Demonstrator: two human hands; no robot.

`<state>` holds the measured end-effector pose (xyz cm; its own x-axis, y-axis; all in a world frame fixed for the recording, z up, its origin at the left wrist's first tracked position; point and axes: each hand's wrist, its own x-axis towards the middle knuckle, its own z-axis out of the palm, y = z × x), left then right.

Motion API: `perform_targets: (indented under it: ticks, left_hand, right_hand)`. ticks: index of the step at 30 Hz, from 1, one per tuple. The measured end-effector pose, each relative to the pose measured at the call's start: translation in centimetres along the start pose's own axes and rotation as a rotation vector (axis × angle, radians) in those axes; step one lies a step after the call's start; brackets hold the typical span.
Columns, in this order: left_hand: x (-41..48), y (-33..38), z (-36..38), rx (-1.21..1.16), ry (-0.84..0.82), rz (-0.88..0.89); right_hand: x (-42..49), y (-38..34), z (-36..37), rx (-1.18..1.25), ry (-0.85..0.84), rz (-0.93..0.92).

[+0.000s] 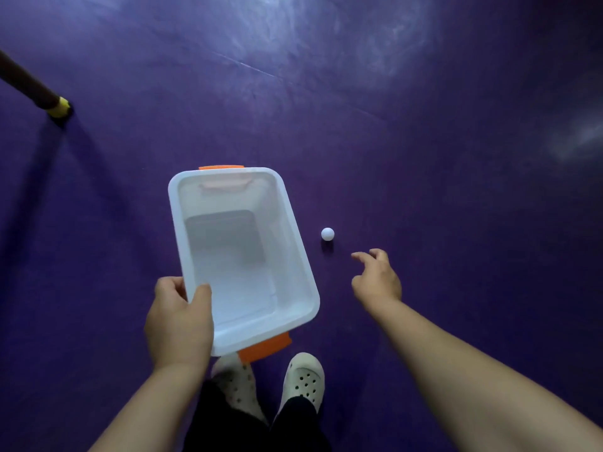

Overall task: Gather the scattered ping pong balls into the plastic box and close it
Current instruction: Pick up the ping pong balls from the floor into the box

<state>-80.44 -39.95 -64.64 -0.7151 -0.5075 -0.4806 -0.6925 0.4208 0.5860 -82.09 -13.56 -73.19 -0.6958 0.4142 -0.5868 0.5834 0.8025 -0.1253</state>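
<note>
A white plastic box (pixel 295 243) with orange latches at both short ends hangs above the purple floor, lid off and nothing inside. My left hand (pixel 177 321) grips its near left rim, thumb inside the wall. One white ping pong ball (pixel 327 233) lies on the floor just right of the box. My right hand (pixel 378 277) hovers a little below and right of the ball, fingers loosely extended toward it, not touching it. No lid is in view.
A dark table leg with a yellow foot (pixel 58 107) stands at the far left. My two feet in white perforated clogs (pixel 303 380) are under the box's near end. Purple floor (pixel 424 141) stretches all around.
</note>
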Motion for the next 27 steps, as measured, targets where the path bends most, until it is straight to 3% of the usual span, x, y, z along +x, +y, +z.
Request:
perform_targets:
  ticks: [9,18,22,27]
  left_hand:
    - [9.4,-3.5,8.7,-0.116,0.077,-0.046]
    - [17.4,-4.8,10.7,-0.123,0.082,0.028]
    - [17.2,-3.7,10.0,-0.108,0.094,0.044]
    - [13.4,0.0,6.3,-0.052,0.088,0.045]
  right_hand:
    - [13.8,-2.7,8.6,-0.005,-0.012,0.018]
    - [20.5,-4.0,14.4,-0.106,-0.072,-0.017]
    - [19.0,-5.1,12.8,0.102,0.004,0.04]
    - [12.1,-9.4,5.0,0.381,0.148,-0.081]
